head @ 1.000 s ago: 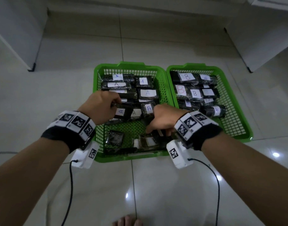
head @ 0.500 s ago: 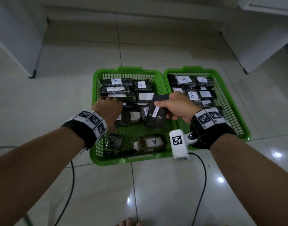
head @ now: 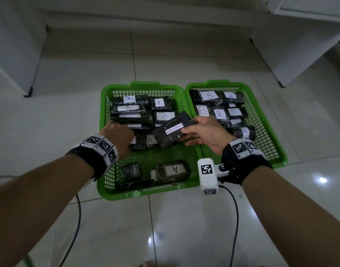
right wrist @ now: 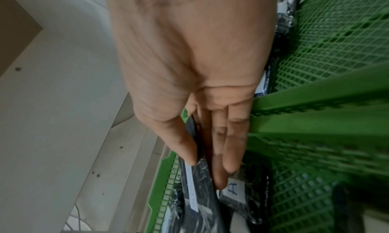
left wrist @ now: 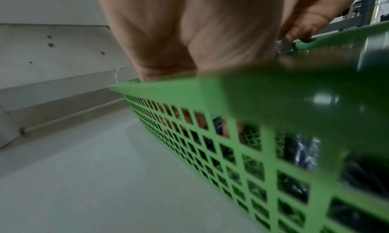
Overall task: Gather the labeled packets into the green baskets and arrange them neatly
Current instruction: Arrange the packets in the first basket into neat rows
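Observation:
Two green baskets stand side by side on the floor. The left basket [head: 146,191] holds rows of dark packets labelled A [head: 165,115]. The right basket [head: 278,157] holds packets labelled B [head: 219,113]. My right hand [head: 186,132] pinches a dark packet [head: 171,134] with an "IN PROGRESS" strip, thumb on top, above the left basket's right side. The right wrist view shows that hand [right wrist: 204,168] on the packet [right wrist: 197,195]. My left hand [head: 117,132] reaches down into the A rows at the left; its fingers are hidden behind the rim [left wrist: 273,95].
An A packet [head: 173,170] and a dark packet [head: 130,170] lie loose at the left basket's near end. White cabinets stand at far left [head: 11,54] and far right [head: 300,45]. Cables [head: 76,218] trail over the glossy tiles.
My right hand has lifted the dark packet from the left basket's near end and turned its strip label up. My left hand has shifted left along the A rows.

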`<state>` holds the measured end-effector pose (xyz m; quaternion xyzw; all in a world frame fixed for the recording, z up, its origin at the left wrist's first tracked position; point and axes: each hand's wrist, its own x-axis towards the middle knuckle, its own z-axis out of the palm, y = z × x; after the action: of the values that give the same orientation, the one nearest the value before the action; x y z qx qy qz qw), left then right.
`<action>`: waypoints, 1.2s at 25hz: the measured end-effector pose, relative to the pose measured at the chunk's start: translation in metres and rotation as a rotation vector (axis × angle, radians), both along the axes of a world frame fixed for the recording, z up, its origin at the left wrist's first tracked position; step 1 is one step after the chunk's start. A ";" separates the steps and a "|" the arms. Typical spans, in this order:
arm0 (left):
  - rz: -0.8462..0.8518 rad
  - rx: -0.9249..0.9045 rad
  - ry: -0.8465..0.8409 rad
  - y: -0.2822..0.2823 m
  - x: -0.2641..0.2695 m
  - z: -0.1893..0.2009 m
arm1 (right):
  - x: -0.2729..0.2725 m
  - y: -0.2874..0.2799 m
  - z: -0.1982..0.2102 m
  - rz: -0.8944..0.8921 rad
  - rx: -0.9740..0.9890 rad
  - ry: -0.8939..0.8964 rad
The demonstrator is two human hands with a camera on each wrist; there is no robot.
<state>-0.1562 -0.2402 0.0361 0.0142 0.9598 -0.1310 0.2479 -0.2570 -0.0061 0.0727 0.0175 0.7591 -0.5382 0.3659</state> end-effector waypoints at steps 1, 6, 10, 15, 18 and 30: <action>0.017 0.019 0.000 -0.002 0.000 0.003 | 0.001 0.000 0.000 -0.022 -0.034 -0.001; 0.368 0.621 0.333 -0.007 -0.001 0.027 | -0.005 -0.001 0.010 -0.270 -0.227 0.265; 0.980 1.623 0.104 0.016 -0.009 0.051 | 0.013 -0.017 0.012 -0.021 -0.024 0.705; 1.049 1.683 0.304 0.020 -0.008 0.036 | 0.030 -0.021 0.002 0.218 -0.013 0.776; 1.015 1.613 0.353 0.009 -0.003 0.027 | 0.023 -0.015 0.004 0.139 0.179 0.945; 0.661 1.235 0.526 0.001 -0.007 0.021 | 0.023 -0.053 0.000 0.902 0.634 1.247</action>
<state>-0.1630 -0.2391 0.0571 -0.1703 0.8405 0.5140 -0.0165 -0.2342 -0.0588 0.0729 -0.4873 0.8724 -0.0118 0.0366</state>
